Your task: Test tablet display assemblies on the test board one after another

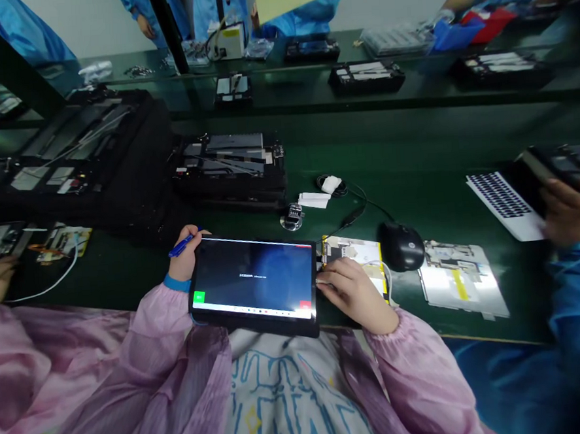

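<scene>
A black-framed tablet (253, 285) lies on the green workbench (396, 191), its screen lit with a green button and a red button. My left hand (184, 259) holds a blue pen (184, 244) and sits against the tablet's left edge. My right hand (356, 295) rests its fingertips on the tablet's right edge. Just beyond that hand lies a yellow-edged flat part with a white sheet and wires (354, 255), partly hidden by my fingers.
A black HP mouse (402, 246) and a metal panel with yellow tape (463, 280) lie to the right. Opened laptops (228, 168) stand ahead. Co-workers' hands are at both sides, one (574, 211) on a laptop (502, 194). More laptops line a back shelf.
</scene>
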Action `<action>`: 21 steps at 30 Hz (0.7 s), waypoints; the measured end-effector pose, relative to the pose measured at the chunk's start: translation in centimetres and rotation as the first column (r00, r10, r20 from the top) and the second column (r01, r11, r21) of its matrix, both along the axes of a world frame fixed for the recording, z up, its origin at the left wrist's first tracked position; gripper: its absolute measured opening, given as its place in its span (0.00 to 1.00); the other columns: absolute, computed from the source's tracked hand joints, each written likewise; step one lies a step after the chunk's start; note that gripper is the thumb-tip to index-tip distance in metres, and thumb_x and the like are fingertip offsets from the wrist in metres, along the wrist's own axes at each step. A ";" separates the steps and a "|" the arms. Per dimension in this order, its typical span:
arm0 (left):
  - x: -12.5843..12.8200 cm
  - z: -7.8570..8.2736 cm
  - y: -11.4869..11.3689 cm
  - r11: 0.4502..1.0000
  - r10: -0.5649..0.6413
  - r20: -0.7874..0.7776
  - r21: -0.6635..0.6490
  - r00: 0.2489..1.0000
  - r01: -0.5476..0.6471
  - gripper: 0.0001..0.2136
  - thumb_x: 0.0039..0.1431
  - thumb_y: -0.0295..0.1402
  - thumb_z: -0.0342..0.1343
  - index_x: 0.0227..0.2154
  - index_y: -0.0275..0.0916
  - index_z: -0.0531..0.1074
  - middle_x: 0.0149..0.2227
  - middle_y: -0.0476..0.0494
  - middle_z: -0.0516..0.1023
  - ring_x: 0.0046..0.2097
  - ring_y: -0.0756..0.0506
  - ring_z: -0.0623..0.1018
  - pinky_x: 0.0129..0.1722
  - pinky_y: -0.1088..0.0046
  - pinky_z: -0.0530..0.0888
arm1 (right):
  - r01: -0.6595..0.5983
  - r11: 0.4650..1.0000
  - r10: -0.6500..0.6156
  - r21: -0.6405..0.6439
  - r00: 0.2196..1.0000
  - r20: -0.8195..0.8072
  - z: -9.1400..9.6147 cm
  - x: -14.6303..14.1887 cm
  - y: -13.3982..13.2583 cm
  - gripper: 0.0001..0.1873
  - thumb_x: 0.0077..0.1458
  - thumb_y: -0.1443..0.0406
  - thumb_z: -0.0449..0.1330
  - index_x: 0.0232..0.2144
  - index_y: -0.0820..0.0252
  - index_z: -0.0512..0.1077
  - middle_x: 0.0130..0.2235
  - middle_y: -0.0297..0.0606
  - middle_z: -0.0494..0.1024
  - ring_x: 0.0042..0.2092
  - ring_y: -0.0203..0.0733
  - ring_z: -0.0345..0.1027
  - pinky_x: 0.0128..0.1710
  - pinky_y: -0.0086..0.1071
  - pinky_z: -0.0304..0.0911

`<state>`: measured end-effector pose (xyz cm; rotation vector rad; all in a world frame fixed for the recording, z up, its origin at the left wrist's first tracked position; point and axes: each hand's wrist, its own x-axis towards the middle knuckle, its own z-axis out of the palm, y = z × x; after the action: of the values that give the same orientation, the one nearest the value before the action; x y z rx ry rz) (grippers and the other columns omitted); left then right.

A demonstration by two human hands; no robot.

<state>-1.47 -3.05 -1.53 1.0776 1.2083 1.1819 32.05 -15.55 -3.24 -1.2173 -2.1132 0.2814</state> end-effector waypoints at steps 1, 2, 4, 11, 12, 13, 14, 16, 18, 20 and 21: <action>0.0 0.0 0.0 1.000 0.004 -0.006 -0.001 1.000 -0.004 0.18 0.46 0.39 0.60 0.30 0.40 0.55 0.30 0.51 0.74 0.31 0.48 0.74 0.33 0.73 0.68 | -0.011 1.000 0.011 0.008 1.000 0.019 0.0 0.0 0.1 0.05 0.61 0.67 0.55 0.34 0.59 0.72 0.34 0.41 0.74 0.37 0.42 0.64 0.37 0.38 0.62; 0.0 0.0 0.0 1.000 0.006 -0.013 -0.003 1.000 -0.006 0.18 0.45 0.39 0.60 0.30 0.40 0.55 0.29 0.51 0.73 0.31 0.48 0.74 0.33 0.73 0.68 | -0.020 1.000 0.020 0.013 0.999 0.039 0.0 0.0 0.2 0.05 0.60 0.67 0.55 0.34 0.59 0.72 0.34 0.41 0.75 0.37 0.42 0.64 0.38 0.39 0.61; 0.0 0.1 0.0 1.000 0.009 -0.032 -0.004 0.999 -0.009 0.18 0.45 0.39 0.60 0.30 0.40 0.55 0.29 0.51 0.73 0.30 0.48 0.73 0.32 0.73 0.68 | -0.030 0.999 0.028 0.018 0.997 0.076 0.1 0.0 0.4 0.05 0.59 0.68 0.55 0.32 0.59 0.71 0.34 0.41 0.75 0.37 0.42 0.64 0.38 0.39 0.60; 0.1 0.3 -0.1 0.999 0.044 -0.080 -0.008 0.996 -0.044 0.17 0.46 0.39 0.60 0.30 0.40 0.56 0.29 0.51 0.74 0.30 0.48 0.73 0.31 0.74 0.67 | -0.111 0.994 0.110 0.004 0.993 0.043 0.4 0.0 0.8 0.03 0.59 0.70 0.54 0.32 0.60 0.67 0.35 0.41 0.75 0.38 0.42 0.65 0.38 0.37 0.64; 0.1 0.3 -0.1 0.999 0.047 -0.075 -0.010 0.996 -0.048 0.17 0.45 0.39 0.60 0.30 0.40 0.56 0.29 0.51 0.74 0.30 0.48 0.73 0.31 0.74 0.67 | -0.114 0.993 0.114 -0.003 0.993 0.038 0.4 0.0 0.8 0.03 0.60 0.70 0.53 0.34 0.60 0.67 0.36 0.41 0.75 0.38 0.42 0.66 0.38 0.37 0.65; 0.0 0.3 0.0 0.999 0.049 -0.065 -0.015 0.997 -0.050 0.17 0.45 0.39 0.60 0.30 0.40 0.56 0.30 0.51 0.74 0.30 0.49 0.73 0.31 0.74 0.67 | -0.114 0.993 0.115 -0.005 0.993 0.037 0.4 0.0 0.7 0.04 0.61 0.70 0.52 0.35 0.60 0.66 0.36 0.41 0.75 0.38 0.42 0.66 0.38 0.36 0.66; -0.1 0.3 0.0 0.999 0.049 -0.053 -0.022 0.997 -0.050 0.17 0.44 0.39 0.60 0.30 0.40 0.56 0.30 0.51 0.75 0.29 0.49 0.73 0.31 0.75 0.68 | -0.113 0.994 0.113 -0.004 0.993 0.039 0.3 -0.1 0.7 0.04 0.62 0.70 0.51 0.35 0.60 0.66 0.36 0.42 0.74 0.38 0.41 0.66 0.37 0.36 0.67; -0.1 0.3 0.1 0.998 0.050 -0.029 -0.032 0.998 -0.051 0.18 0.44 0.39 0.61 0.29 0.40 0.56 0.30 0.51 0.75 0.29 0.50 0.73 0.30 0.75 0.68 | -0.104 0.994 0.104 0.011 0.993 0.054 0.3 -0.1 0.7 0.05 0.62 0.70 0.50 0.36 0.60 0.65 0.35 0.43 0.74 0.38 0.42 0.66 0.36 0.36 0.67; -0.2 0.2 0.2 0.998 0.058 -0.030 -0.023 0.998 -0.059 0.18 0.43 0.40 0.61 0.29 0.40 0.56 0.30 0.51 0.75 0.28 0.49 0.73 0.30 0.74 0.69 | -0.099 0.995 0.096 0.034 0.992 0.080 0.2 -0.1 0.8 0.05 0.63 0.70 0.48 0.36 0.60 0.64 0.34 0.43 0.74 0.36 0.42 0.67 0.35 0.35 0.68; -0.2 0.2 0.4 0.997 0.075 -0.041 -0.002 0.996 -0.075 0.18 0.42 0.40 0.60 0.28 0.41 0.56 0.29 0.51 0.75 0.28 0.49 0.74 0.30 0.73 0.70 | -0.100 0.993 0.094 0.054 0.989 0.114 0.2 0.0 1.0 0.06 0.63 0.70 0.47 0.38 0.60 0.63 0.33 0.42 0.74 0.34 0.42 0.68 0.32 0.34 0.67; -0.2 0.2 0.4 0.997 0.082 -0.046 0.007 0.996 -0.081 0.18 0.42 0.40 0.61 0.28 0.41 0.56 0.29 0.51 0.75 0.28 0.48 0.74 0.30 0.73 0.70 | -0.106 0.993 0.098 0.057 0.987 0.130 0.3 0.1 1.1 0.07 0.64 0.70 0.46 0.38 0.60 0.63 0.32 0.41 0.74 0.33 0.41 0.69 0.31 0.34 0.67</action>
<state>-1.69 -2.61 -1.28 1.0730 1.2962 1.2288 32.19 -14.47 -2.95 -1.1176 -2.2809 0.1844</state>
